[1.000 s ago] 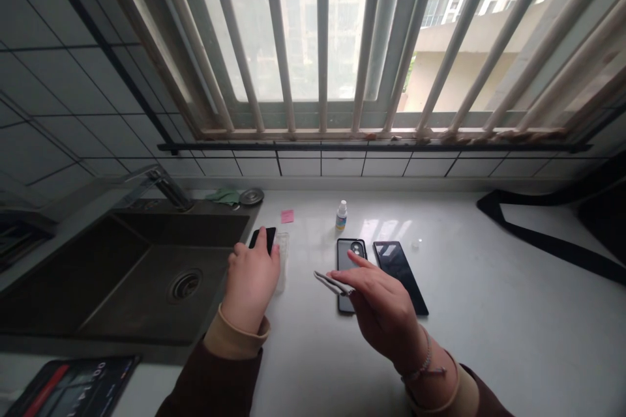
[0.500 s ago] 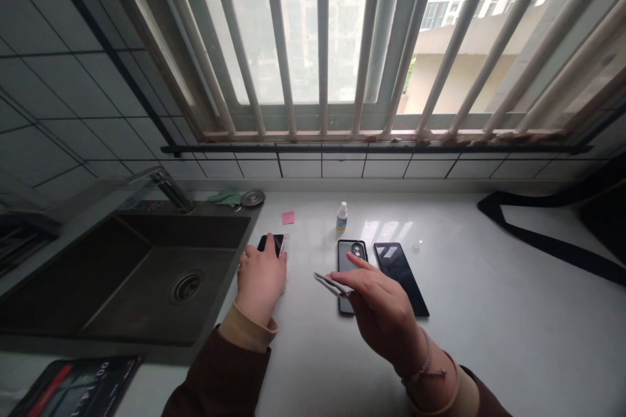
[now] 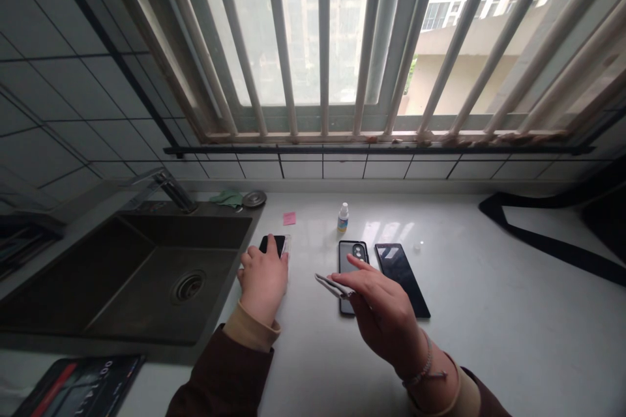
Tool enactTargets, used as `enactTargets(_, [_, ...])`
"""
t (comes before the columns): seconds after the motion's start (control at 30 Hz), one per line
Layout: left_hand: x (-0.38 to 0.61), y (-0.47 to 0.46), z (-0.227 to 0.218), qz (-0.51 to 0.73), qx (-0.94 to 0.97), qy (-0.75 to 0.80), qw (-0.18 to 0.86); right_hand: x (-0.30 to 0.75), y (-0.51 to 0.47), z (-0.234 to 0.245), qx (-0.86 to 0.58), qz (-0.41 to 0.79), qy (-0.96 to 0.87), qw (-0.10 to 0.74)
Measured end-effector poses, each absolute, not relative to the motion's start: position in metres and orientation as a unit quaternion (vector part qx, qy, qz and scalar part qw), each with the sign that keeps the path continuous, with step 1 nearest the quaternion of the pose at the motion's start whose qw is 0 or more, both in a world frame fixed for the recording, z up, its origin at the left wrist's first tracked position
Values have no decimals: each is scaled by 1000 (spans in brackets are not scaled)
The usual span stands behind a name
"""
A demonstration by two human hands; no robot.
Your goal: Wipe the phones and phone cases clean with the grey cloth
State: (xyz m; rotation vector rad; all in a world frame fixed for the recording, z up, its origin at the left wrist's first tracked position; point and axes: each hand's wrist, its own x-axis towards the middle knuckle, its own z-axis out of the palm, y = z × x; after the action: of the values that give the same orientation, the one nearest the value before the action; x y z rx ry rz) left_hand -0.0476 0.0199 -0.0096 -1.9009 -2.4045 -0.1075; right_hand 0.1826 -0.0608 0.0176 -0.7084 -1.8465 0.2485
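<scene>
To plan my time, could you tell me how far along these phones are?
Done: unclear; nothing looks finished. In hand: the left hand presses a dark phone onto a clear cover; the right hand holds a folded cloth. Remaining: the camera-backed phone and black slab lie flat.

Barred window (image 3: 317,45) far beyond the right hand's fingers (image 3: 355,278), pale bars across the glazing, apartment block (image 3: 469,19) outside, soft daylight entering. Large grey wall tiles (image 3: 73,104) with dark grout left of the fingers. Black rail (image 3: 376,150) above a band of white tiles (image 3: 386,169), meeting a white countertop (image 3: 513,313).
</scene>
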Motion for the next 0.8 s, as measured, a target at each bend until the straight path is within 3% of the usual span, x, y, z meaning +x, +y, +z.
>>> enactTargets(0.8, [-45,22,-13,-58,-631,-771,64,182,-61,17,-303,97,-774,547])
